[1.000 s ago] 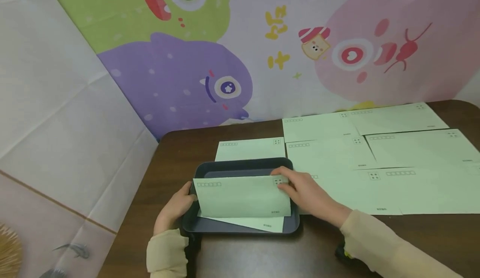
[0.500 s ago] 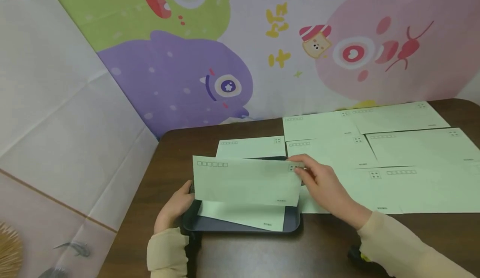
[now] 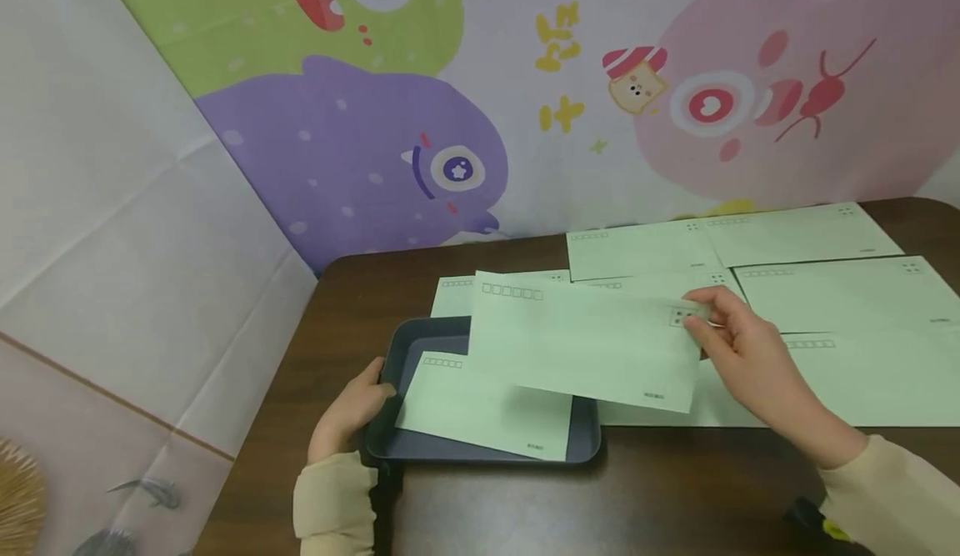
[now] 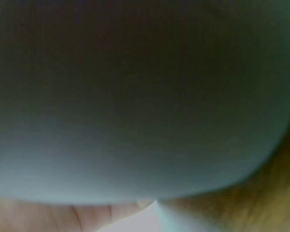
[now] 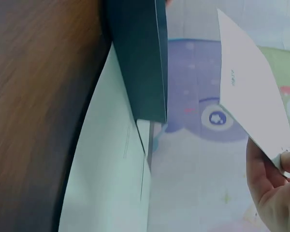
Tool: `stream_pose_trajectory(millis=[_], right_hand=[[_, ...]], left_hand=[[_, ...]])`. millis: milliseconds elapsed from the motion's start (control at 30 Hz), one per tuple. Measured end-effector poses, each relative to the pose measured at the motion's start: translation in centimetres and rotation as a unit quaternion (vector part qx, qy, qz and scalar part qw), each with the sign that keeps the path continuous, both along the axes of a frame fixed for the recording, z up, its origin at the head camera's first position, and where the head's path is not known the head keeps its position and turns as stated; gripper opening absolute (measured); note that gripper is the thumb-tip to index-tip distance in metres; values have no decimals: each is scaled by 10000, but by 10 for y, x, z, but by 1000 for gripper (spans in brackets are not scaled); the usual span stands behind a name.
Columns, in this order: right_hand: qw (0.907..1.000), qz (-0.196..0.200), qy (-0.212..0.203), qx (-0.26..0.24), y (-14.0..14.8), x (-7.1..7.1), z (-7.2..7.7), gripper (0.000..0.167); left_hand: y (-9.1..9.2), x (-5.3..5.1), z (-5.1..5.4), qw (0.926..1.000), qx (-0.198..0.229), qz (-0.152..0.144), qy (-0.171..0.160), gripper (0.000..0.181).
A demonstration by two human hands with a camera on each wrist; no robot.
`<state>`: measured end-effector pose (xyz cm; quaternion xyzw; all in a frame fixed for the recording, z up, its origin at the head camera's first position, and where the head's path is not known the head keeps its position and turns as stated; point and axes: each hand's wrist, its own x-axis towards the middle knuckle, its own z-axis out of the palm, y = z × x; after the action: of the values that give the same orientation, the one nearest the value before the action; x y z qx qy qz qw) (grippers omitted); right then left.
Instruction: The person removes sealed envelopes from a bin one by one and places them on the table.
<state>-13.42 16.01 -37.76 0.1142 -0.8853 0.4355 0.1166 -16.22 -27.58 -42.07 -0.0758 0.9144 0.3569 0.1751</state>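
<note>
My right hand (image 3: pixel 757 360) pinches a pale green envelope (image 3: pixel 585 339) at its upper right corner, between thumb and fingers. The envelope hangs tilted above the right part of a dark tray (image 3: pixel 480 461). In the right wrist view that envelope (image 5: pixel 249 82) stands out from the fingertips, apart from the tray (image 5: pixel 137 63). At the tray's left side my left hand (image 3: pixel 351 410) grips the rim, thumb over the edge; its other fingers are mostly hidden. Inside the tray lies another envelope (image 3: pixel 483 406), set askew. A dark, blurred surface fills most of the left wrist view.
Several envelopes (image 3: pixel 840 298) lie flat in rows on the brown table (image 3: pixel 525 510), to the right of the tray. One more envelope (image 3: pixel 453 298) lies behind the tray, partly covered. A cartoon-printed cloth (image 3: pixel 555 181) hangs behind the table.
My right hand has lifted the envelope out of the tray and carried it to the right, uncovering the one below. The left hand stays at the tray's rim.
</note>
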Motion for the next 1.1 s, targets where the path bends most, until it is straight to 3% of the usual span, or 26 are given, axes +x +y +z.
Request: stream_pose_trajectory(millis=[300,600,700,967,1100], right_hand=[[9975,-494,-347,356,55,20,-10,28],[9887,-1075,-375,971,101,37,-41,19],[9848,-1190,-624,1101,108,41,-50,18],[9757,-919,-1485,1320,122,50,-60,21],[9642,-681,-2117,1447,125,53,-65,22]], left_hand=[[-2,1,-3,10000,-11,45,-11,60],[-2,3,-5,9999,88,84,-51,60],[-1,3,-6,9999,103,79,-38,58],[0,-1,-6,9997,203,108,-96,59],[1,-1,-2,9998,160,40,-94,62]])
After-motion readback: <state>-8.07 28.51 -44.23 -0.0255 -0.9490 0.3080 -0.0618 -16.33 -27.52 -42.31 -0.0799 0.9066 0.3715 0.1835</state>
